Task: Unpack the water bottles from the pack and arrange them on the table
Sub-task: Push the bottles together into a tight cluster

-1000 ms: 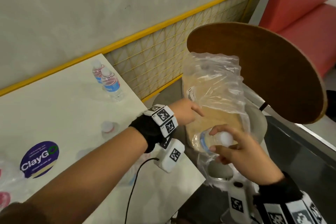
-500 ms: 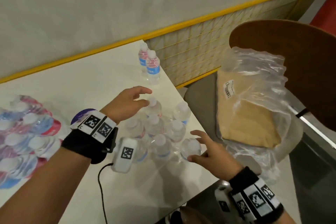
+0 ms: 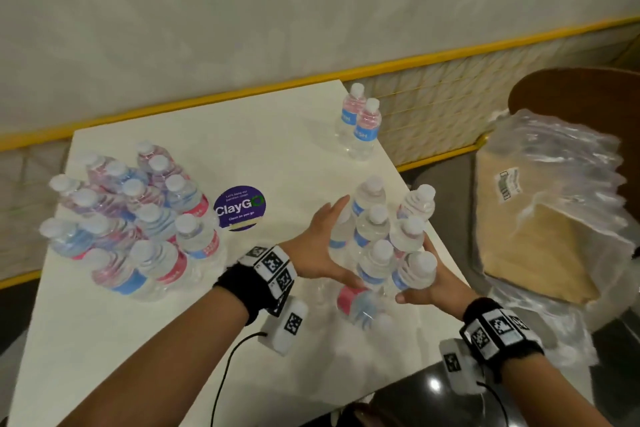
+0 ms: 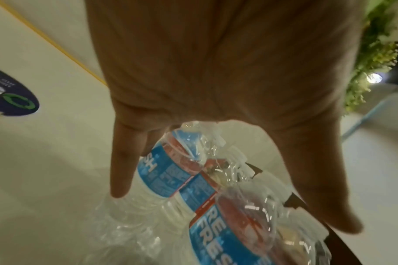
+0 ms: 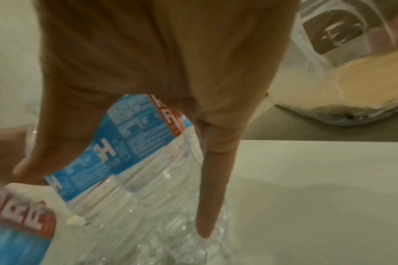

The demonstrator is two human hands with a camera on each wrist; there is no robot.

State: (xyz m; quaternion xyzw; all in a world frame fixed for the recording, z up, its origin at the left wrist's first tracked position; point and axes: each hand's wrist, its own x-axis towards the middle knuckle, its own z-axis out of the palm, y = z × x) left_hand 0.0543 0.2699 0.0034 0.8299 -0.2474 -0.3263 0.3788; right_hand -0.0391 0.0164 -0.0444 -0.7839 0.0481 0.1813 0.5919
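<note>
bottles [image 3: 384, 236] stand in a small bunch near the right edge of the white table [image 3: 138, 340], with the left hand [image 3: 320, 253] and right hand [image 3: 431, 288] flat-fingered, pressing its two sides

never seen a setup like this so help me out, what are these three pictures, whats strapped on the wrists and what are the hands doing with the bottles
There is no machine here: a person works with bare hands and wears three cameras. The big picture comes from one on the head, looking down. The other two come from cameras on the wrist bands, each looking along a hand.

On the table stand three lots of water bottles: a big group at the left, a pair at the back, and a cluster near the right edge. One bottle lies on its side in front of it. There is also a round purple sticker.

The left hand and right hand press flat on either side of the cluster. The empty wrap sits on a chair beside the table.
</note>
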